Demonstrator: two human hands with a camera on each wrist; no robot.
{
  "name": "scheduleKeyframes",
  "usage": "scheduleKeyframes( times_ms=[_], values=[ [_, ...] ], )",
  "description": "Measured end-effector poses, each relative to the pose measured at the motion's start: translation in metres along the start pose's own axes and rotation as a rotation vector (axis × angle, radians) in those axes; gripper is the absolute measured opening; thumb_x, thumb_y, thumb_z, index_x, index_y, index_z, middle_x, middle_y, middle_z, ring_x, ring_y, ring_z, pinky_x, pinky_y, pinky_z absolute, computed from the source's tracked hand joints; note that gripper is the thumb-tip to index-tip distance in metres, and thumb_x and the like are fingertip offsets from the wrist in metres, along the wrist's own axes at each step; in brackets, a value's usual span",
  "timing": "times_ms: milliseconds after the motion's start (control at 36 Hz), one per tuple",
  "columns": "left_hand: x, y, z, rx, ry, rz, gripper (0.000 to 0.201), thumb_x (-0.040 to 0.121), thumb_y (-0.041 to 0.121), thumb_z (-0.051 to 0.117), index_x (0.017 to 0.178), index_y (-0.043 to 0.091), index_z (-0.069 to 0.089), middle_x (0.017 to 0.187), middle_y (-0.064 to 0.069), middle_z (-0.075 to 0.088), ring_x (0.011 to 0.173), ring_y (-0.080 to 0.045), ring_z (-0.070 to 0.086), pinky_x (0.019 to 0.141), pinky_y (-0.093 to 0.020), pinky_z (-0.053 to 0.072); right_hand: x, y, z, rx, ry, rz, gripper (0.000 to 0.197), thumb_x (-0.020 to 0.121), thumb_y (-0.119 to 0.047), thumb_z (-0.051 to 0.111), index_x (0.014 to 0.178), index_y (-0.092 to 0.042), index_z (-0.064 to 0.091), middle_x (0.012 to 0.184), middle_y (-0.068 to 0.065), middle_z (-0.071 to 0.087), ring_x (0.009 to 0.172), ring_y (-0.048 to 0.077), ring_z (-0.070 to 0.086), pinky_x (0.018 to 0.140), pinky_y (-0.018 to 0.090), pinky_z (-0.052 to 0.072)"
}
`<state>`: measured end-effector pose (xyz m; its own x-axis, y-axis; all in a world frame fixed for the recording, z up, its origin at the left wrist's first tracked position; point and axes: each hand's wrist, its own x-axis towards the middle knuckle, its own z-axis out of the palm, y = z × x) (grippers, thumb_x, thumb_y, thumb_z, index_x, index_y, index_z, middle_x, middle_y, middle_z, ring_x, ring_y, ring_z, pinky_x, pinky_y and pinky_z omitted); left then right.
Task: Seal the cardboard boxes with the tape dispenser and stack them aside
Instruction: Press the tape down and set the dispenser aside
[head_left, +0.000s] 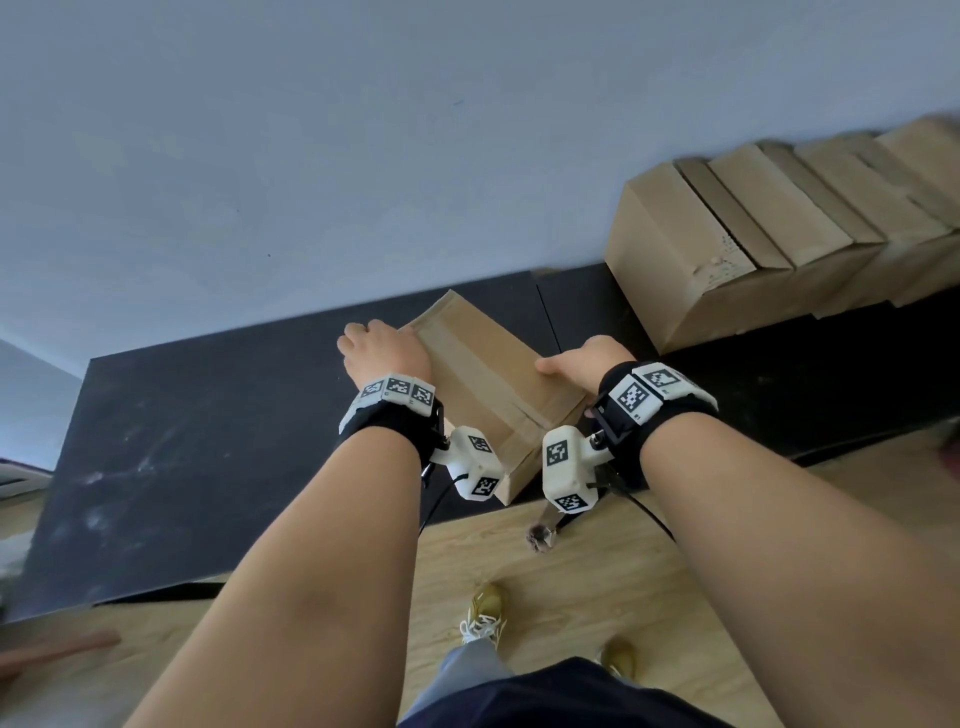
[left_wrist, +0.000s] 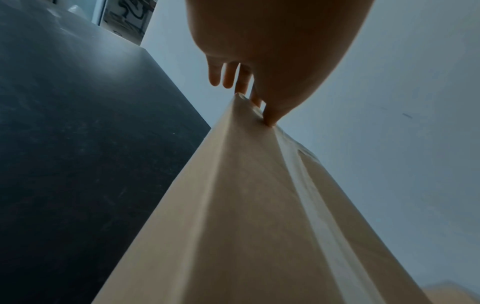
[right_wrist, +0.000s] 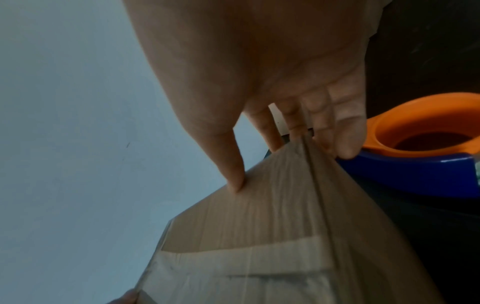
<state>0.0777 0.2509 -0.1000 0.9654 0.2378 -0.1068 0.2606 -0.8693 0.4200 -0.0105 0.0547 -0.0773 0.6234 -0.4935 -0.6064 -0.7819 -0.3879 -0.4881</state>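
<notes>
A cardboard box (head_left: 483, 374) with clear tape along its top seam is tilted over the black table (head_left: 208, 441), one corner toward me. My left hand (head_left: 379, 345) grips its far left corner. In the left wrist view the left hand (left_wrist: 249, 98) has its thumb on top of the box (left_wrist: 246, 205) and its fingers down the side. My right hand (head_left: 566, 364) holds the right edge. Seen from the right wrist, the right hand (right_wrist: 275, 142) pinches the box (right_wrist: 259, 216), thumb on the top face. An orange and blue tape dispenser (right_wrist: 415, 164) lies just beyond the fingers.
A row of sealed cardboard boxes (head_left: 727, 234) stands stacked at the table's right end against the pale wall (head_left: 363, 156). The table's left half is bare black surface. Wooden floor (head_left: 571, 571) and my shoes lie below the near edge.
</notes>
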Motion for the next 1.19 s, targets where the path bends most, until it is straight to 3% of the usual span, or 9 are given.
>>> scheduleKeyframes(
  times_ms=[194,278,361,528,611,694,944,1111,1194],
  values=[
    [-0.017,0.011,0.002,-0.122,0.065,0.454,0.04,0.082,0.004,0.047,0.12,0.01,0.06,0.137,-0.007,0.049,0.131,-0.026,0.036,0.111,-0.034,0.025,0.003,0.0,0.001,-0.085,0.123,-0.116,0.036,0.079,-0.048,0.068,0.075,-0.013,0.06,0.077,0.004,0.068,0.072,0.026,0.066,0.067,0.031,0.053],
    [-0.026,0.019,0.004,-0.206,-0.219,0.612,0.039,0.08,0.008,0.053,0.111,0.027,0.067,0.144,0.005,0.045,0.137,-0.017,0.035,0.114,-0.038,0.027,0.006,-0.001,0.002,-0.051,0.198,-0.182,0.023,0.085,-0.024,0.064,0.097,-0.007,0.07,0.102,0.012,0.071,0.094,0.03,0.067,0.081,0.035,0.054],
    [-0.034,0.026,0.006,0.029,-0.43,0.701,0.043,0.087,0.024,0.053,0.127,0.041,0.057,0.156,0.007,0.027,0.147,-0.014,0.012,0.119,-0.05,0.007,0.01,-0.004,0.002,0.039,0.229,-0.267,0.032,0.088,-0.012,0.058,0.12,-0.012,0.064,0.126,0.01,0.061,0.115,0.027,0.058,0.087,0.026,0.041],
    [-0.032,0.026,0.006,0.275,-0.534,0.745,0.055,0.096,0.04,0.046,0.146,0.048,0.024,0.162,0.004,0.0,0.148,-0.015,-0.009,0.118,-0.05,-0.004,0.007,-0.002,-0.003,0.131,0.257,-0.271,0.04,0.091,-0.009,0.055,0.13,-0.015,0.056,0.133,0.008,0.055,0.118,0.025,0.055,0.083,0.023,0.036],
    [-0.031,0.024,0.01,0.324,-0.507,0.741,0.054,0.099,0.048,0.037,0.148,0.049,0.015,0.161,0.004,-0.007,0.147,-0.016,-0.014,0.119,-0.047,-0.005,0.006,0.005,-0.004,0.16,0.243,-0.197,0.025,0.09,-0.016,0.057,0.114,-0.013,0.063,0.115,0.008,0.066,0.104,0.028,0.064,0.085,0.027,0.047],
    [-0.037,0.021,0.021,0.334,-0.406,0.73,0.051,0.1,0.052,0.027,0.148,0.05,0.01,0.161,0.005,-0.008,0.147,-0.017,-0.013,0.118,-0.047,-0.004,-0.002,0.009,0.0,0.324,0.06,-0.112,0.017,0.092,-0.021,0.062,0.099,-0.005,0.059,0.085,0.014,0.068,0.074,0.031,0.072,0.073,0.045,0.061],
    [-0.064,0.03,0.034,0.299,-0.267,0.611,0.049,0.1,0.053,0.016,0.149,0.049,0.009,0.162,0.004,-0.003,0.148,-0.02,-0.006,0.119,-0.044,0.001,0.002,0.014,0.001,0.264,0.031,-0.247,0.016,0.087,-0.003,0.066,0.072,-0.003,0.061,0.083,0.021,0.071,0.078,0.035,0.072,0.075,0.049,0.06],
    [-0.078,0.04,0.034,0.376,-0.146,0.563,0.049,0.099,0.052,0.019,0.148,0.044,0.021,0.155,-0.005,0.023,0.134,-0.029,0.027,0.104,-0.044,0.026,0.026,0.006,-0.002,-0.071,0.217,-0.383,0.024,0.092,-0.013,0.058,0.11,-0.007,0.071,0.111,0.012,0.07,0.104,0.031,0.064,0.091,0.038,0.052],
    [-0.083,0.041,0.036,0.384,-0.108,0.561,0.052,0.099,0.054,0.021,0.148,0.038,0.023,0.149,-0.007,0.029,0.129,-0.029,0.031,0.102,-0.043,0.027,0.034,0.003,-0.006,-0.006,0.205,-0.44,0.028,0.094,-0.012,0.054,0.116,-0.007,0.07,0.119,0.011,0.068,0.111,0.03,0.061,0.094,0.034,0.048]
  ],
)
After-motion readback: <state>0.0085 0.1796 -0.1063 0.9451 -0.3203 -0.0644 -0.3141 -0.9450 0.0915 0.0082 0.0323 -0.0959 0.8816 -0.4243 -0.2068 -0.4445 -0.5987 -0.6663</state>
